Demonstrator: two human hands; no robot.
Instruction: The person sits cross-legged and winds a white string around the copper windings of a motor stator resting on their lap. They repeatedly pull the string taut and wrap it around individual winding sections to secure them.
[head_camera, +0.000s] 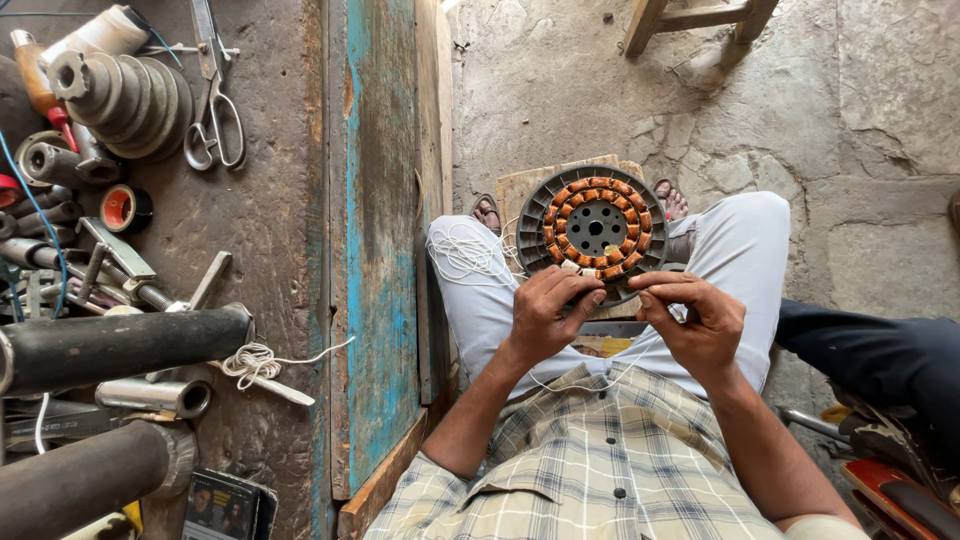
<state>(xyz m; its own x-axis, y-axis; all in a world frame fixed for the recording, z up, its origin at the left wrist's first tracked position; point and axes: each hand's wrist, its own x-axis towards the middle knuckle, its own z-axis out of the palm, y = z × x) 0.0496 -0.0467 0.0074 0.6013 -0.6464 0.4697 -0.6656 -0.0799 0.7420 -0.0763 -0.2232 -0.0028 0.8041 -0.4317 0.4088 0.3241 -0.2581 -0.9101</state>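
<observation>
Clearly both hands pinch at the stator's (593, 226) near rim: left hand (548, 312) fingers closed on it, right hand (697, 322) gripping thin white thread (468, 255), which could snag or snap.

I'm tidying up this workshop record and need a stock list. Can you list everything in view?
motor stator: one, dark grey ring with copper coils, on the lap, both hands at its near edge
white string: one loose tangle, on the left thigh
wooden board: one, pale brown, under the stator
scissors: one pair, steel, bench top left
stepped pulley: one, grey, beside the scissors
tape roll: one, red and black, on the bench
string bundle: one, white, bench middle
black bars: two, bench near edge
stool legs: wooden, top right
left hand: fingers on the stator rim
right hand: pinching string
</observation>
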